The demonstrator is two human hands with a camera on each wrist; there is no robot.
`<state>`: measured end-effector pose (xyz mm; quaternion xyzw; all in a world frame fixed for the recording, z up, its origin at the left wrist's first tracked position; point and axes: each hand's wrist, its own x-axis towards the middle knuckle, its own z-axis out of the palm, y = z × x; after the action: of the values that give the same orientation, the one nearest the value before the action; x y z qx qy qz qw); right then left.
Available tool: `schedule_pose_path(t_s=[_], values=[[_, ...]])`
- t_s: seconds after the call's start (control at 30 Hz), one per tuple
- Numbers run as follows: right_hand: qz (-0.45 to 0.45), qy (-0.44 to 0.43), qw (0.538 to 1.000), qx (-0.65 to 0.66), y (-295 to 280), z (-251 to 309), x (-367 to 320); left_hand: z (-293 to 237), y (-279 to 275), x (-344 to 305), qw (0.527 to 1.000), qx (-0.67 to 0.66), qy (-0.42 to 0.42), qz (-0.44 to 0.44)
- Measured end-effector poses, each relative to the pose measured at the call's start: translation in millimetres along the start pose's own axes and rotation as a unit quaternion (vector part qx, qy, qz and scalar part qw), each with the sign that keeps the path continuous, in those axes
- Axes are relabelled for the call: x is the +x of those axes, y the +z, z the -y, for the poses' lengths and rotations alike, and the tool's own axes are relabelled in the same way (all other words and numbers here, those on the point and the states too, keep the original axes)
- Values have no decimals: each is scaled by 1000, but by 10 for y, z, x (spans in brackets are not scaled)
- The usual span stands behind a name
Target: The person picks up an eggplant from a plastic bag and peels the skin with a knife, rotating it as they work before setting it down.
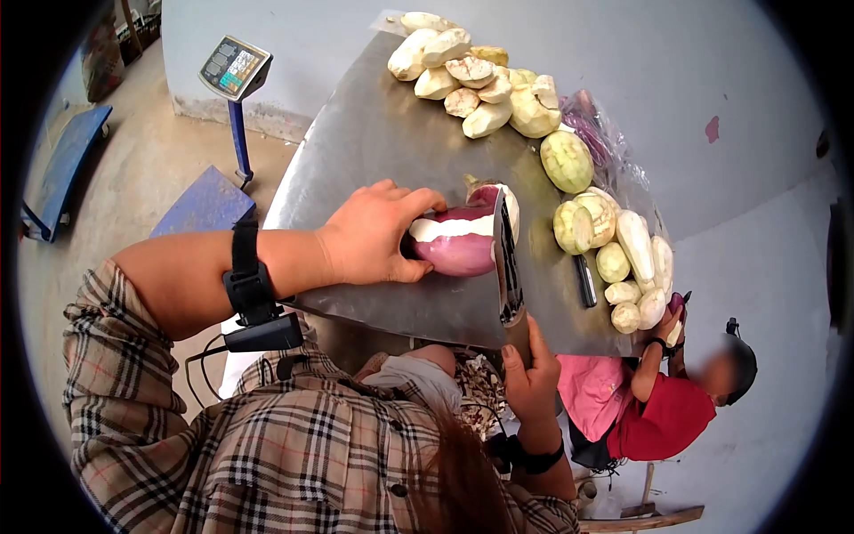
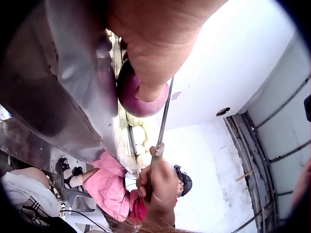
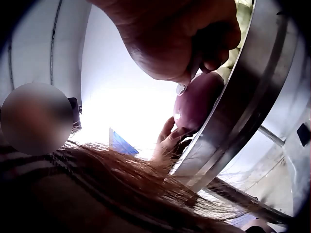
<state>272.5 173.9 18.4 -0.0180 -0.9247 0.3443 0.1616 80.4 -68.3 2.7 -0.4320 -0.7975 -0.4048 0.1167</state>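
Left hand [image 1: 374, 236], frame centre: fingers curled over a partly peeled, round purple eggplant [image 1: 454, 247] lying on the grey steel desk [image 1: 374, 133]. Right hand [image 1: 531, 374], lower centre: clenched on the handle of a flat steel cleaver [image 1: 507, 267], blade against the eggplant. Only the left wrist view shows the blade edge-on. Only the head view shows the pale peeled eggplants [image 1: 485, 84] at upper centre.

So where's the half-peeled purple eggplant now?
Head view, centre: the purple eggplant lies on the steel table, left hand holding it, steel cleaver at its other end.

Head downward, wrists upward and close, all on eggplant [image 1: 458, 245]
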Motion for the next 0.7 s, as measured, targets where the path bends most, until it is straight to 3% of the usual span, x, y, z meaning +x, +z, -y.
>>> schedule_pose_path(t_s=[0.13,0.23,0.43,0.7], values=[[11,22,1000,9,-20,34,4,-3,-11,-2,1000,-2,3,0],[0,-22,1000,9,25,-65,14,7,5,1,1000,-3,4,-5],[25,48,996,72,109,42,177,14,15,-1,1000,-3,2,-6],[15,81,990,111,180,-21,157,6,10,-4,1000,3,-5,-5]])
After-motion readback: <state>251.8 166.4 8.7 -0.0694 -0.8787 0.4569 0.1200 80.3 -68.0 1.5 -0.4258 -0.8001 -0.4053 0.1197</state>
